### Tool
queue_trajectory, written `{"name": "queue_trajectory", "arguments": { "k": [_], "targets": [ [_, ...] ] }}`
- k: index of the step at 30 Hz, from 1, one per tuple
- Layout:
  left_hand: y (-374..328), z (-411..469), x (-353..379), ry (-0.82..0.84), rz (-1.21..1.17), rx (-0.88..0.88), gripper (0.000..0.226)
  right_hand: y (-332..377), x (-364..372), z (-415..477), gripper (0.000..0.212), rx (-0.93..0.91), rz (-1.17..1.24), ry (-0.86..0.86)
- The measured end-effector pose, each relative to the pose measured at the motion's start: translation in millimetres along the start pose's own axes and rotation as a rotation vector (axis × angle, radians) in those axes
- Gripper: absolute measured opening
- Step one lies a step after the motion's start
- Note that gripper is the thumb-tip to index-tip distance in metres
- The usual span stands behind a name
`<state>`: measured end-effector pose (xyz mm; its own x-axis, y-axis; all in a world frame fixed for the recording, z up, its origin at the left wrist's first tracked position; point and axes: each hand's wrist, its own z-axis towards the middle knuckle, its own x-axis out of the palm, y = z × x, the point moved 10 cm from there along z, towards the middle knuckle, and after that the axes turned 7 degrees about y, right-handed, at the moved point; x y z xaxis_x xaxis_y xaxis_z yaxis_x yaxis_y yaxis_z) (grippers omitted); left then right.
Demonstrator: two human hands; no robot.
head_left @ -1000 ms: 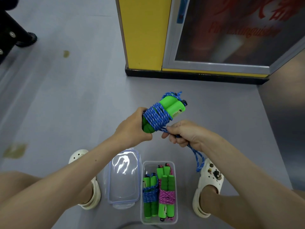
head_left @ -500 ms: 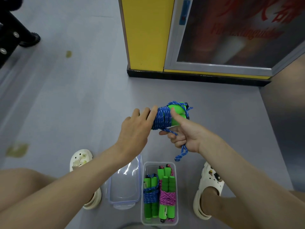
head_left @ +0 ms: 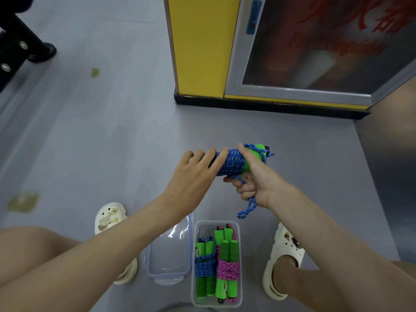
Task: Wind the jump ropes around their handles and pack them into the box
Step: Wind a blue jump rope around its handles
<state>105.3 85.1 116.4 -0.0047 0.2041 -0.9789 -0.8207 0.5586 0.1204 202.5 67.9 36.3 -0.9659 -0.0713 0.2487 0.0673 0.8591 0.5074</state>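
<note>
Against one second ago: the blue jump rope is turned from tilted to near level, and its loose tail is seen much shorter, so more turns are laid on the green handles. Winding is judged nearly complete; securing the tail and packing remain.

Left hand: fingers nearly straight, laid over the bundle's left end; thumb hidden.

Right hand: thumb pressed on the coil, remaining fingers curled round the tail.

The bundle is held in the air above the box, in which two wound ropes are already packed.
</note>
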Motion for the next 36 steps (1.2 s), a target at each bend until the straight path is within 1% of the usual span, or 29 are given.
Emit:
{"name": "queue_trajectory", "arguments": {
  "k": [2, 3, 4, 7, 8, 9, 10, 12, 13, 14, 16, 17, 18, 20, 21, 23, 24, 27, 30, 36],
  "targets": [
    [4, 0, 14, 0.08, -0.138, -0.012, 0.067, 6, -8, 0, 0.075, -0.03, -0.064, -0.057],
    [7, -1, 16, 0.119, -0.255, -0.04, 0.067, 8, -10, 0, 0.072, -0.042, -0.083, -0.065],
    [14, -1, 16, 0.164, -0.425, -0.109, 0.064, 10, -11, 0, 0.07, -0.053, -0.097, -0.061],
    [35, -7, 33, 0.347, -1.075, -0.46, 0.054, 14, -6, -2, 0.065, -0.084, -0.177, -0.018],
    [37, -10, 41, 0.401, -1.242, -0.546, 0.052, 15, -2, -2, 0.063, -0.098, -0.216, 0.0],
    [38, -13, 49, 0.45, -1.352, -0.603, 0.051, 16, 1, -3, 0.059, -0.112, -0.251, 0.023],
    [35, -15, 54, 0.514, -1.435, -0.631, 0.053, 16, 5, -3, 0.055, -0.126, -0.273, 0.05],
    [23, -21, 60, 0.66, -1.589, -0.631, 0.061, 16, 11, -4, 0.047, -0.149, -0.294, 0.109],
    [16, -23, 61, 0.716, -1.65, -0.615, 0.06, 16, 13, -5, 0.044, -0.155, -0.304, 0.134],
    [10, -24, 59, 0.751, -1.68, -0.581, 0.052, 16, 15, -5, 0.042, -0.159, -0.315, 0.154],
    [3, -23, 53, 0.772, -1.662, -0.516, 0.03, 16, 17, -6, 0.04, -0.165, -0.329, 0.174],
    [4, -22, 53, 0.751, -1.644, -0.521, 0.025, 16, 18, -6, 0.04, -0.168, -0.326, 0.174],
    [7, -21, 55, 0.725, -1.622, -0.537, 0.026, 16, 17, -5, 0.041, -0.171, -0.318, 0.166],
    [16, -18, 57, 0.657, -1.562, -0.568, 0.038, 17, 12, -4, 0.045, -0.173, -0.302, 0.119],
    [22, -16, 55, 0.607, -1.472, -0.559, 0.048, 16, 8, -2, 0.045, -0.169, -0.293, 0.089],
    [34, -11, 53, 0.537, -1.181, -0.492, 0.068, 14, 3, 0, 0.041, -0.166, -0.27, 0.052],
    [36, -10, 52, 0.514, -1.097, -0.471, 0.073, 13, 2, 1, 0.039, -0.17, -0.262, 0.043],
    [39, -10, 52, 0.482, -1.026, -0.483, 0.078, 14, 2, 1, 0.038, -0.207, -0.288, -0.001],
    [41, -7, 44, 0.422, -0.865, -0.464, 0.08, 20, 3, 0, 0.033, -0.249, -0.299, -0.028],
    [41, -7, 31, 0.322, -0.641, -0.448, 0.076, 19, 6, -1, 0.028, -0.239, -0.255, -0.112]
  ]
}}
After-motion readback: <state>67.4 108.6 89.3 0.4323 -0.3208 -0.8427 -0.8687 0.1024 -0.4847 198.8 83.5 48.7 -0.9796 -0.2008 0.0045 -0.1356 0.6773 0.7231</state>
